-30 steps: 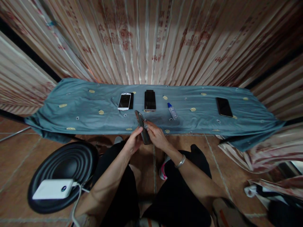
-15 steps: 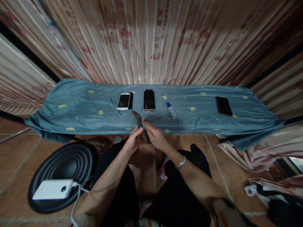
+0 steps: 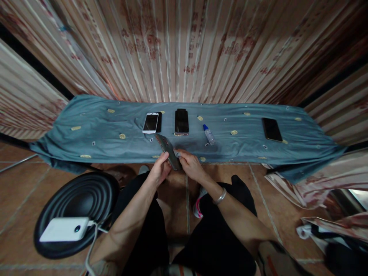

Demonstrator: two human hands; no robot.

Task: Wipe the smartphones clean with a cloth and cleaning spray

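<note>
Two hands holding a phone above the near edge of a cloth-covered desk.
Left hand [image 3: 160,173] and right hand [image 3: 190,165] both grip a dark phone [image 3: 168,147], tilted, in front of the white phone [image 3: 151,123]; right of that lie a black phone [image 3: 181,122], a small bottle [image 3: 209,134] and another phone [image 3: 271,129] on the desk [image 3: 94,134].

Long table [image 3: 94,142] in front of me, covered by blue-grey cloth [image 3: 301,142] with small yellow motifs. On the cloth: white phone [image 3: 150,123] overlapping a dark one, I think; black phone [image 3: 181,122] just beside it; small clear bottle with blue cap [image 3: 209,134] lying down; another black phone [image 3: 271,129] well apart on my right.
</note>
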